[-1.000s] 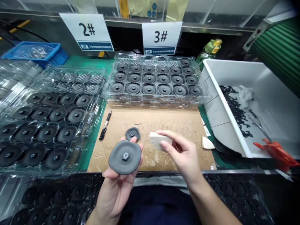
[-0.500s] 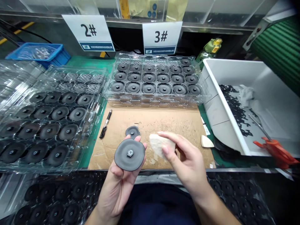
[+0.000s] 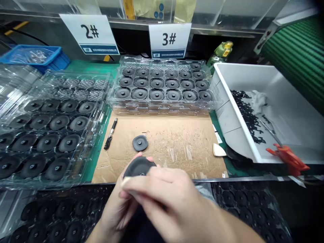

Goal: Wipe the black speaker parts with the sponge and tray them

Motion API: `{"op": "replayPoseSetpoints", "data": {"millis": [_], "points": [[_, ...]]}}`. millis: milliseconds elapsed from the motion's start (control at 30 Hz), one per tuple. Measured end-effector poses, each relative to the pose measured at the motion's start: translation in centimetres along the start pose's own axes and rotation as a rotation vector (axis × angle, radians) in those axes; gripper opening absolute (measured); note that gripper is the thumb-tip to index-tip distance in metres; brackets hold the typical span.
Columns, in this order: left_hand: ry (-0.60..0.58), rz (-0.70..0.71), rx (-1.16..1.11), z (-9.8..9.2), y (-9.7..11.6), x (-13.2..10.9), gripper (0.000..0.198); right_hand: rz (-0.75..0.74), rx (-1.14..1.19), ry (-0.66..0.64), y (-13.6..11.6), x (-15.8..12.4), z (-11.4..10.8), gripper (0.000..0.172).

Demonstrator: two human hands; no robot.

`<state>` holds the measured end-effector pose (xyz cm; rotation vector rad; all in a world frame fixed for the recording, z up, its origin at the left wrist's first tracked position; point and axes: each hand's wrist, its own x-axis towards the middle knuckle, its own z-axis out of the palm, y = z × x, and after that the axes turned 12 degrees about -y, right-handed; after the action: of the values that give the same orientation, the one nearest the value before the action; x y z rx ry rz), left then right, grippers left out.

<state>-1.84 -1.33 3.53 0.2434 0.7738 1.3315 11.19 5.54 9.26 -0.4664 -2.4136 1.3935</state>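
Observation:
My left hand (image 3: pixel 117 199) holds a round black disc (image 3: pixel 139 166) with a small raised hub, close to the table's front edge. Across the disc's near side lies my right hand (image 3: pixel 169 195), somewhat blurred. Its fingers pinch a white pad (image 3: pixel 126 182), of which only a sliver shows at the disc's rim; the rest is covered by the fingers. A second, smaller black disc (image 3: pixel 140 143) rests on the cardboard (image 3: pixel 174 135) just beyond my hands. Another white wedge-shaped pad (image 3: pixel 219 150) sits at the cardboard's right side.
Clear trays (image 3: pixel 162 104) of black discs stand at the back, and another tray (image 3: pixel 97 111) is at left. A pen (image 3: pixel 110 133) lies on the cardboard. At right, a white bin (image 3: pixel 235 128) holds small black parts and red-handled pliers (image 3: pixel 288 157) at its edge.
My right hand has moved left and down, bringing the white pad from beside the black disc onto its near rim. The view has shifted slightly.

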Motion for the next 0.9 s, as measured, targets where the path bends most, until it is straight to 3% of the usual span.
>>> {"op": "replayPoseSetpoints", "data": {"millis": [100,167,233,333,433,533,667,800,900], "points": [[-0.060,-0.021,-0.056,-0.5,0.4,0.0,0.050,0.162,-0.013,-0.050,0.0,-1.5,-1.1,0.027],[-0.085,-0.018,-0.080,-0.8,0.4,0.0,0.051,0.208,-0.143,0.052,0.5,-1.9,-1.6,0.030],[-0.103,0.021,-0.085,-1.0,0.5,0.0,0.047,0.149,-0.230,0.160,1.4,-1.8,-1.7,0.034],[-0.169,0.016,-0.102,-0.9,0.9,-0.1,0.052,0.133,-0.089,0.273,3.1,-1.8,-1.4,0.031],[-0.223,-0.057,-0.141,-0.3,1.3,-0.2,0.059,0.349,0.098,0.384,5.0,-2.7,-0.5,0.022],[-0.223,-0.073,-0.165,-0.1,1.3,-0.1,0.057,0.491,0.171,0.362,6.7,-4.3,0.9,0.022],[-0.214,-0.107,-0.175,-0.1,1.2,0.1,0.058,0.570,0.173,0.301,7.5,-5.9,1.9,0.024],[-0.220,-0.101,-0.160,0.3,0.8,0.2,0.058,0.507,0.110,0.427,5.1,-5.3,0.2,0.023],[-0.199,-0.061,-0.127,0.7,0.3,0.3,0.052,0.249,-0.059,0.454,2.5,-3.5,-1.0,0.031]]}}
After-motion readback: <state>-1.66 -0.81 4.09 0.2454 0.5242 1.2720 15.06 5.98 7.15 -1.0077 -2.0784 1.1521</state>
